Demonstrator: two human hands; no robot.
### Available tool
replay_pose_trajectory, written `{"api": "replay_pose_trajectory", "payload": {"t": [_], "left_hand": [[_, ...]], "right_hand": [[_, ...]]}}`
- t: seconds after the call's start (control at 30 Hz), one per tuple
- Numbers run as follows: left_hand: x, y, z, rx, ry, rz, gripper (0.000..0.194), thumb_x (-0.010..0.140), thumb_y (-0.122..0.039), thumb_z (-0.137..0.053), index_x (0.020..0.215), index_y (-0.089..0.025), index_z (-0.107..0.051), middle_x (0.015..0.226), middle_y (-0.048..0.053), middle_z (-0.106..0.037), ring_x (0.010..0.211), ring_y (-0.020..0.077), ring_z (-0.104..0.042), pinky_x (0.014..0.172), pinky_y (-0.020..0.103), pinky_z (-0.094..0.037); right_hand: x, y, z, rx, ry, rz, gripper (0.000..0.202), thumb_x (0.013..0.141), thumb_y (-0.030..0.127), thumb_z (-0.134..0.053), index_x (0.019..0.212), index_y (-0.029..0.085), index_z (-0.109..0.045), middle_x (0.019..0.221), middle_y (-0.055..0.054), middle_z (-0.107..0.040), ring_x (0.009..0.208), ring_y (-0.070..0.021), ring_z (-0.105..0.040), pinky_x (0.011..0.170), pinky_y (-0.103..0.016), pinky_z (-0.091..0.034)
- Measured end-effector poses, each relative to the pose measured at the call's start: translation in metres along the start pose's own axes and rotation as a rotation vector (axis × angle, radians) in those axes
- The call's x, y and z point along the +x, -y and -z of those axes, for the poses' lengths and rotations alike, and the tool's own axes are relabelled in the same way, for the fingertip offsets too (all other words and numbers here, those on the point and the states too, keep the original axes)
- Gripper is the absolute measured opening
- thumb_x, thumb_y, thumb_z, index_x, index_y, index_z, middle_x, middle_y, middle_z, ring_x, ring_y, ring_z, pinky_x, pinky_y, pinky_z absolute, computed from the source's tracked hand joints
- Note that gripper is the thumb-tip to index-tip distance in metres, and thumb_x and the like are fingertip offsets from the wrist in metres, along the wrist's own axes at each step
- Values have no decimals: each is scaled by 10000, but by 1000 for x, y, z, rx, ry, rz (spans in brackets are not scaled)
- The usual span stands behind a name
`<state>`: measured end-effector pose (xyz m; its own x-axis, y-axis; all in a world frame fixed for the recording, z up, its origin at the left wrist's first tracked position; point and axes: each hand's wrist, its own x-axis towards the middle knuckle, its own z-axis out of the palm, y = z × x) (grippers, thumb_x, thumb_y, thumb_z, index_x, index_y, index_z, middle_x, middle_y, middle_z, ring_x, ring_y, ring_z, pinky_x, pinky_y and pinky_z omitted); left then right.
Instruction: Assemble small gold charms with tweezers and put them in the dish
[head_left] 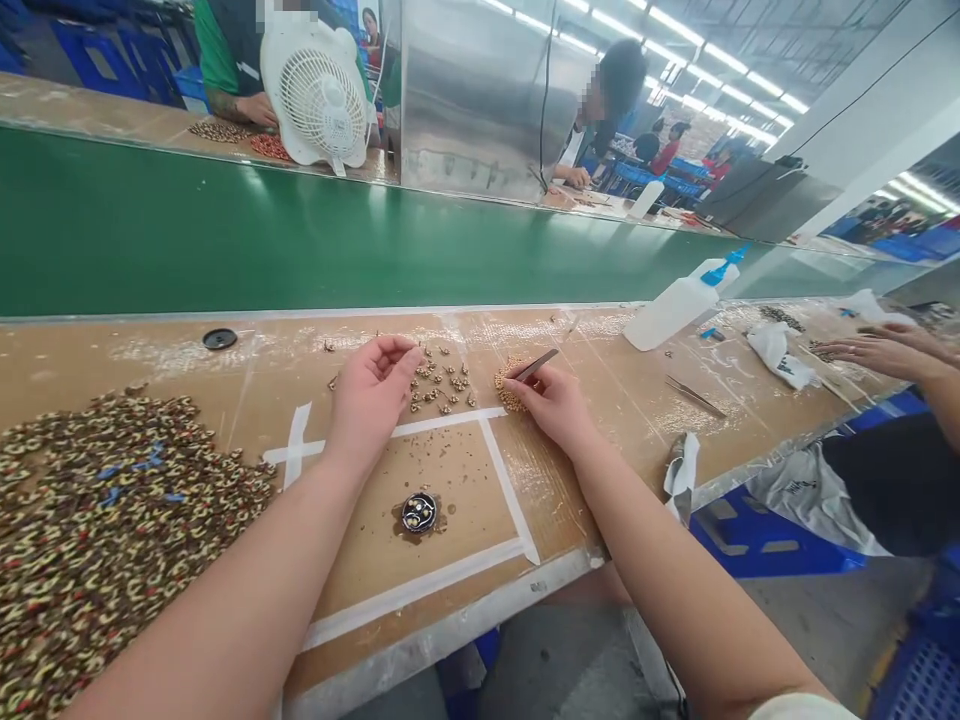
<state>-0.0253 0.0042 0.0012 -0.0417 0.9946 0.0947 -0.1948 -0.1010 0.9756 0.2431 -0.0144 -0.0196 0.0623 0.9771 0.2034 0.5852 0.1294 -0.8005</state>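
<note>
My left hand [377, 392] is raised at the left of a scatter of small metallic pieces [450, 380], its thumb and fingertips pinched together; whatever they grip is too small to make out. Dark tweezers [537, 365] are held in my right hand [551, 400], their lower end over a small pile of tan beads [508, 378]. Nearer me, inside a white tape outline [506, 480], a round black dish [419, 513] with a few pale dots rests on a wet patch of the brown tabletop.
Many small brown and cream pieces [135, 500] cover the left. A black lid [220, 339] lies behind. At right are a white bottle [671, 312], loose tweezers [696, 396] and another person's hands [877, 350]. A green belt [315, 240] runs beyond the table.
</note>
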Motion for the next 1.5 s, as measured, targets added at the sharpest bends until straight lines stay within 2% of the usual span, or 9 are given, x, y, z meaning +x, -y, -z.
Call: {"api": "replay_pose_trajectory", "payload": {"t": [0.17,0.3,0.43,0.53,0.67,0.83,0.93,1.23,1.5], "left_hand": [[1,5,0,-62,103,74,173,946,-313,-766,1033,-220,-650,927,34,-674,598,92,-495,446,184,-380],[0,5,-2,-85,146,124,155,934,-207,-698,1057,-263,-622,804,-23,-576,557,90,-396,449,177,-328],[-4,3,-2,-25,267,187,64,933,-203,-620,897,-235,-662,678,-41,-365,548,98,-319,473,186,-285],[-6,2,-2,-42,343,269,95,937,-239,-605,878,-230,-679,650,-47,-308,534,102,-275,474,202,-241],[-7,1,-2,-101,387,294,136,946,-312,-622,894,-220,-707,685,-29,-372,544,107,-315,467,212,-232],[-7,3,-3,-103,402,279,353,990,-530,-690,848,-207,-684,690,-38,-372,530,89,-296,455,202,-227],[-7,3,-3,-106,423,296,366,973,-520,-745,807,-205,-659,660,-58,-322,522,76,-263,465,183,-218],[-6,-11,-5,-250,440,419,280,882,-423,-822,803,-185,-696,717,-28,-474,504,42,-301,429,151,-216],[-5,-11,-6,-225,457,419,252,882,-426,-815,861,-189,-732,766,-17,-525,493,32,-251,414,152,-208]], "right_hand": [[-1,-1,1,-15,12,3,241,915,422,-747,964,193,-804,893,-51,-784,731,-172,-589,740,-336,-473],[-3,4,-1,69,-47,-6,237,889,421,-774,926,189,-805,910,-62,-795,747,-178,-632,757,-351,-503],[-3,27,-9,337,-121,54,229,860,440,-832,873,214,-800,890,-58,-805,848,-217,-721,851,-391,-571],[1,54,-18,497,-82,138,203,847,431,-874,860,238,-811,878,-39,-807,814,-196,-717,808,-371,-588],[10,75,-32,533,-51,177,210,842,444,-885,850,245,-817,840,-26,-797,703,-170,-669,677,-344,-569],[12,69,-42,513,-34,221,235,842,482,-891,857,258,-824,889,-36,-812,847,-218,-737,808,-401,-618],[10,64,-43,528,-11,232,212,845,470,-901,867,272,-829,893,-24,-811,847,-209,-736,829,-403,-620],[4,71,-41,726,-35,63,339,776,545,-947,909,256,-832,886,-25,-819,786,-200,-759,810,-409,-665],[-2,78,-37,757,-37,63,336,760,536,-965,864,249,-824,866,-18,-812,796,-189,-743,805,-380,-653]]}}
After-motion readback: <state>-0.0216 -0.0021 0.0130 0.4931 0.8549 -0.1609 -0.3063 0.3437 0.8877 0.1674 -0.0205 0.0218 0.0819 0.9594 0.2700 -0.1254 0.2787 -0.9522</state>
